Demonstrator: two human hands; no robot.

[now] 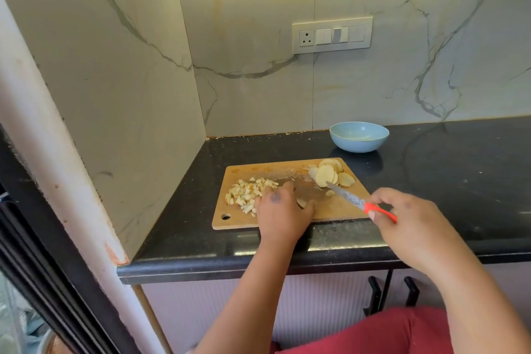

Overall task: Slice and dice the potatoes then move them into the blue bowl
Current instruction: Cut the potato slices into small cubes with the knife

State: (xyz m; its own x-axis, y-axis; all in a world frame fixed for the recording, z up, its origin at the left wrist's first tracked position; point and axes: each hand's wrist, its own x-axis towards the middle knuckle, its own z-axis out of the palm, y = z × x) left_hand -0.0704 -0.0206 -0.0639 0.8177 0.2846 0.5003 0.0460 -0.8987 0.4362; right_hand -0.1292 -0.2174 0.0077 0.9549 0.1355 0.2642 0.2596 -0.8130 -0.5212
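Dicing is half done: dice lie left on the board, slices at its far right. Left hand rests on the board with fingers curled near the dice, right hand grips the knife. Next, I judge, slices must come under the blade.

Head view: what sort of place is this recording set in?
Most likely a home kitchen: a black stone countertop against a marble-look backsplash with a wall socket panel, and a wooden cutting board carrying diced potato and potato slices.

Wooden matt cutting board; glossy black stone counter; veined marble-look wall; smooth blue bowl.
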